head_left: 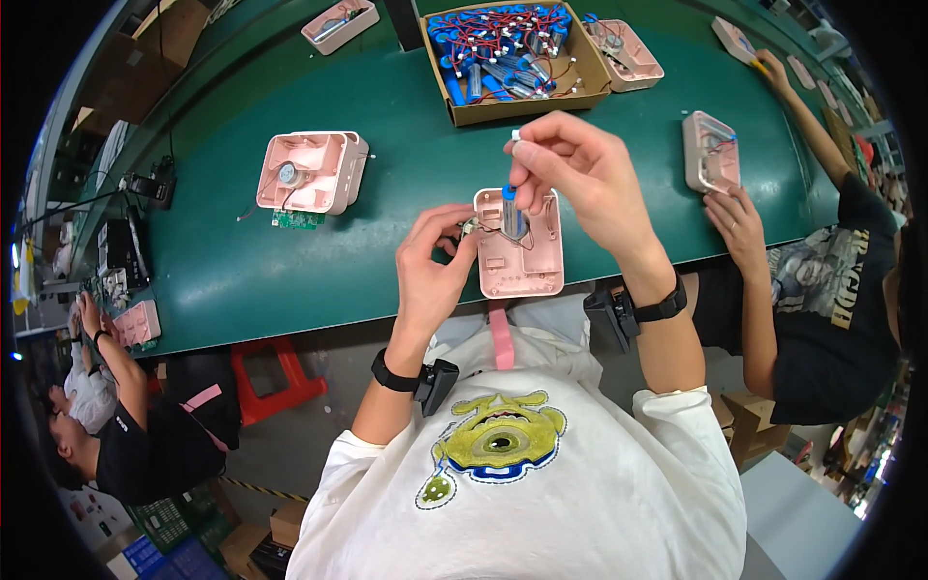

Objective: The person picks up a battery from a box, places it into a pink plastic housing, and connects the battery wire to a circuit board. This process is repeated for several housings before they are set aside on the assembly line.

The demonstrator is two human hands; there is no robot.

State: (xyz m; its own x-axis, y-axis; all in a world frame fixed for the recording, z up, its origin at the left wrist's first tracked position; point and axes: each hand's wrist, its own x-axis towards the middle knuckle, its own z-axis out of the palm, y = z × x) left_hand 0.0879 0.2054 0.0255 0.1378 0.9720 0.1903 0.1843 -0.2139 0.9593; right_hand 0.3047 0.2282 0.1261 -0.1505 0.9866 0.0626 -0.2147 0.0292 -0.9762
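White connector [516, 135], one, pinched by right hand [588, 174]; left hand [430, 269] holds one wired part [471, 226].

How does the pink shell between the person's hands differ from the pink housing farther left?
The near shell lies at the near edge of the table; the left housing sits farther in. A blue cylinder shows over the near shell, while a round metal part sits in the left housing. Both are pink and open-topped.
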